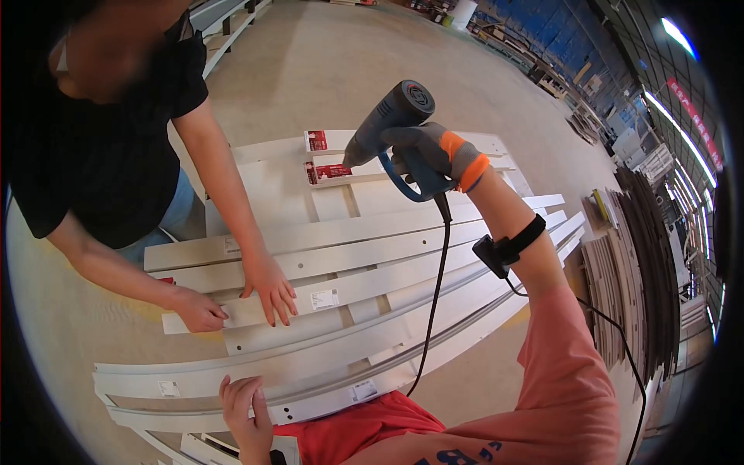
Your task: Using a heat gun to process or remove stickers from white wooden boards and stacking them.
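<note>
My right hand [434, 149], in a grey and orange work glove, is closed around the handle of a blue and black heat gun [380, 122]. The gun is held up over the far part of the white boards, its narrow nozzle pointing down and left toward red-and-white labels [333, 172]. A black cord [439, 291] hangs from its handle. My bare left hand [245, 411] rests at the near edge of the closest long white board [225, 384], fingers loosely bent and apart from the thumb, with nothing visible in them.
Across the boards on the left, a person in a black shirt [108, 170] leans in; one hand [270, 285] lies spread beside a white sticker [325, 299], the other [199, 310] is at a board's end. Stacked dark panels [647, 263] stand at right. A metal rack [225, 35] is behind.
</note>
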### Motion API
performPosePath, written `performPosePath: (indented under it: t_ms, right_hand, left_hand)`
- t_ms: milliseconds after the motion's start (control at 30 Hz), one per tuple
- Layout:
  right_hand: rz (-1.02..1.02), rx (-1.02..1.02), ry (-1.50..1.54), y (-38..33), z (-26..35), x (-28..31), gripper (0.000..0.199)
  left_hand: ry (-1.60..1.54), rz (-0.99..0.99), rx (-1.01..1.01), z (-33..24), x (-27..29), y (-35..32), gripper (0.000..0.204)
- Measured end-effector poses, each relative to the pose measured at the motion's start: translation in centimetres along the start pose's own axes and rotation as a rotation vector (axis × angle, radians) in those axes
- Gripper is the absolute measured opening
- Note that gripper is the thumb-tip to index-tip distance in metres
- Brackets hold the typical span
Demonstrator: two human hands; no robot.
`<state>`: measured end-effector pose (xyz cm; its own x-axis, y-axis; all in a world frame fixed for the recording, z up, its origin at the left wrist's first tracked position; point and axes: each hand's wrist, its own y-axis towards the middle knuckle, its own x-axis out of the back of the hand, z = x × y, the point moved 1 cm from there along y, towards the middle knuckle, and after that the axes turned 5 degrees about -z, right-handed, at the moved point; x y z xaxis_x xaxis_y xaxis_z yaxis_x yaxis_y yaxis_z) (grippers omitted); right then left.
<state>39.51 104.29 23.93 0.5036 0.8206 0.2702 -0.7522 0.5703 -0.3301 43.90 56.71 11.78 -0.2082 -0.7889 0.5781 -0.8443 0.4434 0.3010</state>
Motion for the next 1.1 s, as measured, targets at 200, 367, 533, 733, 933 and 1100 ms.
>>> performPosePath:
  t_ms: [200, 367, 533, 733, 933, 1100]
  right_hand:
    - [-0.079, 0.051, -0.217, -0.4, 0.7, -0.4, 0.035]
    - [-0.068, 0.051, -0.080, 0.4, -0.1, -0.3, 0.039]
    - [-0.107, 0.053, -0.127, 1.1, -0.4, -0.5, 0.040]
    - [-0.122, 0.030, -0.206, 1.2, -0.1, -1.3, 0.036]
    - [0.042, -0.014, 0.088, 2.4, -1.5, -1.6, 0.033]
    - [-0.001, 0.034, -0.029, 2.5, -0.9, -2.0, 0.033]
  left_hand:
    - [0.011, 0.014, -0.016, -0.2, 0.1, 0.0, 0.014]
    - [0.019, 0.008, -0.013, -0.5, 0.2, -0.1, 0.014]
    - [0.024, 0.000, 0.005, -0.9, 0.3, -0.3, 0.014]
    - [0.038, -0.011, 0.011, -1.0, 0.4, -0.6, 0.014]
    - [0.050, 0.000, 0.010, -1.6, 0.1, -0.8, 0.014]
    - [0.055, -0.006, 0.010, -2.0, -0.3, -0.5, 0.014]
